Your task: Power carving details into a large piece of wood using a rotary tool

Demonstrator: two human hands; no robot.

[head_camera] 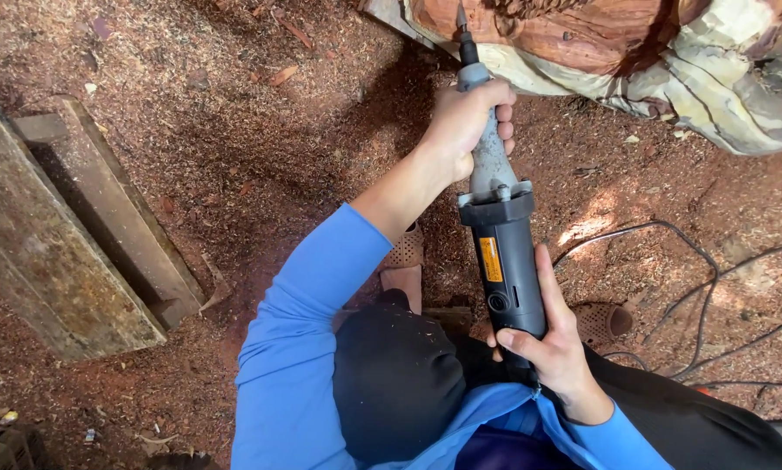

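Grinding tool, long, with black plastic body and grey metal neck (500, 235), is being held pointed at a reddish carved log (582, 35). Its neck is being gripped by the closed left hand (469, 117), its rear body by the wrapped right hand (552, 344). Black cables (695, 287) are lying across sawdust-covered ground (234, 130), weathered planks (69, 226) opposite.

The carved log (634, 52) runs off the top edge; the left hand (465, 117) hides the grinder's neck
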